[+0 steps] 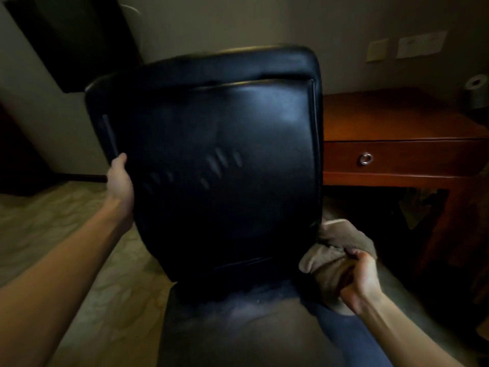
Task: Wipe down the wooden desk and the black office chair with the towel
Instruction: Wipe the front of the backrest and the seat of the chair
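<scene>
Left of the desk point(397, 120) looms the chair point(225, 144) — left grip point(120, 181) holds its edge; right grip point(357, 279) clutches towel point(330, 250), perhaps touching it.

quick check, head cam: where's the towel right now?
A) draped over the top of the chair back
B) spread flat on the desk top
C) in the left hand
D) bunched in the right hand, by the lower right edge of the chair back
D: the right hand has its grip curled round the bunched towel beside the lower right edge of the chair back, while the left hand holds the chair's left edge.
</scene>
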`<state>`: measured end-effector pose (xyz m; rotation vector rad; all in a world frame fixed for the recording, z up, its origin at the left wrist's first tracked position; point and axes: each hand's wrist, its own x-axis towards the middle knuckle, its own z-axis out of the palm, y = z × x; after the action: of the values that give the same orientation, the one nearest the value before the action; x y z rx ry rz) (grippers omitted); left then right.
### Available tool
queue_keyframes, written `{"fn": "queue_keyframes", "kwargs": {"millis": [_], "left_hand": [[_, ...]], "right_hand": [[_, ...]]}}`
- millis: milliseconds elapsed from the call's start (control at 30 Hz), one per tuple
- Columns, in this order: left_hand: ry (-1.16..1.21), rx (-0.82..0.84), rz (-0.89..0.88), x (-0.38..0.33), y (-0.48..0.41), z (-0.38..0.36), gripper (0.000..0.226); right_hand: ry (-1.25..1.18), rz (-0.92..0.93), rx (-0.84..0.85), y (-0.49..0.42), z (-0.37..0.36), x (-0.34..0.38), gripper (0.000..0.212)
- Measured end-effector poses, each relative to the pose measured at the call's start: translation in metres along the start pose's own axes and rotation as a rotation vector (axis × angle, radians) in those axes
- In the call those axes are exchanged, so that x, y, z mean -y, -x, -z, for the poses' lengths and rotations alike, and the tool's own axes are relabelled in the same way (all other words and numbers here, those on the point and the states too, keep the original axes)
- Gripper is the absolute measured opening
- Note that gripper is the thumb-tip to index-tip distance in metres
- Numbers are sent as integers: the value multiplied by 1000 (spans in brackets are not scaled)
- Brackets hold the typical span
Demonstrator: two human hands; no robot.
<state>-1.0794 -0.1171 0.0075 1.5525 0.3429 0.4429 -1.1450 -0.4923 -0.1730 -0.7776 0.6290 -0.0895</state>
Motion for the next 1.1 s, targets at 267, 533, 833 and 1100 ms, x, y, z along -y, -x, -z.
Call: {"fn": "queue_keyframes", "kwargs": {"millis": [267,533,833,1100], "left_hand": [[131,185,1,-12,20,32,66],[-27,344,106,-8,5,56,91],[17,303,136,20,-42,78,86],[-33,396,265,65,-82,95,96]], "right_hand": [[145,235,238,54,-50,-24,29],[550,556,49,88,-131,3,49],[1335,1066,-109,77,-241,12,82],[1592,1211,65,66,-282,-76,77]]}}
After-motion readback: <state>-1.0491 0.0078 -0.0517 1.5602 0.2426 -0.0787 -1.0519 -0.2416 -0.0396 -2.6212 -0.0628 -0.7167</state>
